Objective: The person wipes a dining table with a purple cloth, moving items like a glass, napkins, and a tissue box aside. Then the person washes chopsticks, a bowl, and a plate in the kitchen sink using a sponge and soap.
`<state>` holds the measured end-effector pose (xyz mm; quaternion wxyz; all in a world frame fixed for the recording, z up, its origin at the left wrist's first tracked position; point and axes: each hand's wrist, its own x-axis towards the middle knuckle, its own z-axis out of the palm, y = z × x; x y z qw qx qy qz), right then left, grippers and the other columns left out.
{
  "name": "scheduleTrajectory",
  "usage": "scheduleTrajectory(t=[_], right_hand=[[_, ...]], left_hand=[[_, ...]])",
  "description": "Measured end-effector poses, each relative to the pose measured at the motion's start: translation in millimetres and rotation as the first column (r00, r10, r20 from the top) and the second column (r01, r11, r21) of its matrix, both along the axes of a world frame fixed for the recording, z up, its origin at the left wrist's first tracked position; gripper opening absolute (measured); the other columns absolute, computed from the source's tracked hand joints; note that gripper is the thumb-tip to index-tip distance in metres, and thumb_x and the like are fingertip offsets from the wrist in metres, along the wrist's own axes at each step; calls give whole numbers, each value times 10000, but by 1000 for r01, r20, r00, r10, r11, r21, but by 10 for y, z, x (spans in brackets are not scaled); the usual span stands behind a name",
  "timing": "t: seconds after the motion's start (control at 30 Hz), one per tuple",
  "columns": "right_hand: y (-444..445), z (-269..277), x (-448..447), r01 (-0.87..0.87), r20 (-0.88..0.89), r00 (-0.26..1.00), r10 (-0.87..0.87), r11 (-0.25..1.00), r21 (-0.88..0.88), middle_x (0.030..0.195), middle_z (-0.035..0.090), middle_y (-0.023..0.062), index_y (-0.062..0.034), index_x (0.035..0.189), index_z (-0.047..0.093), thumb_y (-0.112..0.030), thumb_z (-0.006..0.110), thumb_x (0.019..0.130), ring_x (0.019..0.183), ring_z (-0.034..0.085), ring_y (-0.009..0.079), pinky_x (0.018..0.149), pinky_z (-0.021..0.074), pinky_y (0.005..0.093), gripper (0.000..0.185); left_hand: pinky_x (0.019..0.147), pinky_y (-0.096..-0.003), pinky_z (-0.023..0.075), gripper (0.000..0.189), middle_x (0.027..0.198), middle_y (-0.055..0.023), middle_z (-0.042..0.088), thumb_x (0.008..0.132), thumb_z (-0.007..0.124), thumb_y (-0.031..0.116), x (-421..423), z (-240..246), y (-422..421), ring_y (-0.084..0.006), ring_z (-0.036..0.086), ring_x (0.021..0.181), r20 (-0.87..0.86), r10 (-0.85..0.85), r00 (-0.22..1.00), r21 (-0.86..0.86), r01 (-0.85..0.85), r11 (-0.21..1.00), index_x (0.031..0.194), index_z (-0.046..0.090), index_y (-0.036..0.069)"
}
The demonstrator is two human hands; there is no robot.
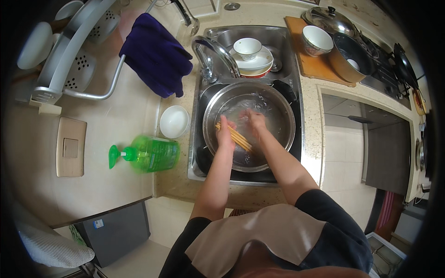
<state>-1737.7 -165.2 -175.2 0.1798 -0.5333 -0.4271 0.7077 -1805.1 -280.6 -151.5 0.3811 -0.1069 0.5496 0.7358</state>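
Note:
A large round stainless-steel basin (291,131) holding water sits in the near bowl of a double sink. Inside it, my left hand (226,133) grips a bundle of light wooden chopsticks (239,138), which slants down toward the basin's near side. My right hand (255,120) is in the water to the right of the bundle, its fingers blurred by ripples; whether it holds anything is hidden. The chrome faucet (222,52) reaches over the basin's far rim. In the far bowl, a white bowl (247,47) rests on stacked plates (262,60).
Left of the sink stand an empty white bowl (174,121) and a green pump bottle (154,154). A purple cloth (156,55) hangs above them from a metal bar. At right, a wooden cutting board (297,31) carries stacked bowls (316,40) and a deep pot (349,57), beside a gas stove.

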Motion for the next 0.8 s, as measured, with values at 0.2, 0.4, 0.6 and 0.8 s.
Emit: scheduleTrajectory(t=[0.2,0.4,0.6,0.8], right_hand=[[-555,514,-156,-206,-160,930,331,831,517,1156,648,168,-48,1176,653,-442,391,1007,1055,620,331,954,464,411,503],[-736,935,43,-430,91,840,535,554,713,1465,400,222,-129,1411,465,-526,262,1011,1409,294,374,1154,226,441,599],[-681,786,78,-552,186,782,596,521,651,1509,334,223,-63,1421,424,-521,219,1022,1431,246,376,1161,208,425,641],[-667,609,387,-415,191,908,372,859,300,1370,507,236,-6,1357,491,-444,406,994,1330,418,372,1096,332,379,575]], left_hand=[[1159,-399,213,966,1584,-117,180,869,363,779,284,338,75,-256,219,1440,-61,-285,956,282,291,914,1546,140,127],[1167,-402,185,911,1557,-88,269,894,264,773,309,566,-96,-251,226,1441,-103,-187,977,405,213,889,1526,216,119],[1182,-406,138,946,1571,-93,249,883,255,787,311,412,-108,-256,213,1448,-47,-130,990,390,138,911,1531,216,100],[1158,-486,163,1075,1572,-200,189,849,396,789,38,419,-321,-330,175,1454,60,-46,997,-6,46,999,1529,94,13]])
